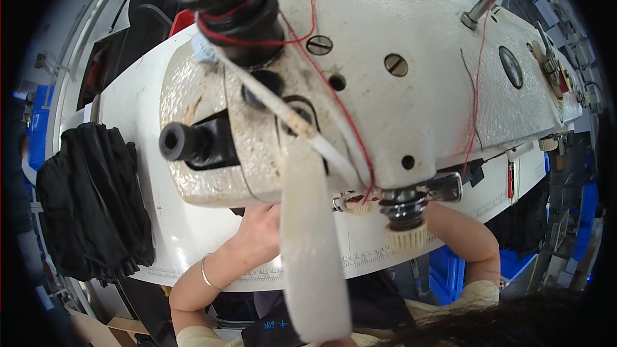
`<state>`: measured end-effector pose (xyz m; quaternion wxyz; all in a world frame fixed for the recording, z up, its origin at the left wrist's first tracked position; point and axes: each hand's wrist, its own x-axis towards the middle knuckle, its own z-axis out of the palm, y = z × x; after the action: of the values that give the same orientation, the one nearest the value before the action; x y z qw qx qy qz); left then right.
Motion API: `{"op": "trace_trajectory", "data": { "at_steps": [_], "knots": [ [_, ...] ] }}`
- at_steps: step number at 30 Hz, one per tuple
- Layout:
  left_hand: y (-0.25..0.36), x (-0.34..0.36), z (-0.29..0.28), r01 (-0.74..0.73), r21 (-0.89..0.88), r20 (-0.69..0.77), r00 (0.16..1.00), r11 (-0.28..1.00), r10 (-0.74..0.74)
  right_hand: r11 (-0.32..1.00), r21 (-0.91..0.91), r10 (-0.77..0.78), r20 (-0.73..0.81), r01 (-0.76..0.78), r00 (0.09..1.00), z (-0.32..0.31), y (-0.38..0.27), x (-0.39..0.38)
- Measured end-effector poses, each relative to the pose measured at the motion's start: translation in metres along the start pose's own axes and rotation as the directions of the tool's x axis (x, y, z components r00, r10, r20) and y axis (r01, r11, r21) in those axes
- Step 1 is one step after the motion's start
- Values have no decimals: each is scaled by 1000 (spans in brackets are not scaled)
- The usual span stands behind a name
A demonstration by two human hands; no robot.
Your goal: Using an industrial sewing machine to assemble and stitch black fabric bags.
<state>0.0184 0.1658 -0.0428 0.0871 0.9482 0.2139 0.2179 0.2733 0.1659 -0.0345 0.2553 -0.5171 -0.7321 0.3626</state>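
Note:
A white sewing machine (443,83) fills the upper middle of the view, with red thread (340,106) running over its top. My left hand (258,234) reaches under the machine's left end from the near side. Its fingers are hidden by the machine body and a pale, flat hanging piece (312,238). A thin bracelet circles my left wrist. My right forearm (466,238) bends in from the right and passes behind the ribbed cream tension knob (407,238), so the right hand is concealed. Whatever either hand touches there cannot be made out.
Stacked black fabric pieces (93,202) lie at the left on the white table (164,254), whose near edge carries a printed ruler scale. More black fabric (524,218) hangs at the right. A blue bin (445,273) sits below the table's right side.

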Motion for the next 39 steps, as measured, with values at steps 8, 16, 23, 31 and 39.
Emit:
{"op": "trace_trajectory", "data": {
  "at_steps": [8,16,23,31,39],
  "knots": [
    [12,9,-15,130,21,50,990,991,-131,940,-110,-340,-212,323,916,15,-12,-5],
    [-5,27,-17,198,4,-26,980,980,-198,709,-546,-496,65,447,866,37,7,-7],
    [-12,29,-19,228,107,-72,973,968,-221,677,-564,-637,-127,473,760,31,2,1],
    [-12,38,-17,248,118,-141,963,962,-231,630,-604,-647,-59,489,760,22,-3,5],
    [-9,36,-53,274,139,-139,957,951,-255,876,-213,-463,-116,433,879,13,-34,-8]
  ]
}}
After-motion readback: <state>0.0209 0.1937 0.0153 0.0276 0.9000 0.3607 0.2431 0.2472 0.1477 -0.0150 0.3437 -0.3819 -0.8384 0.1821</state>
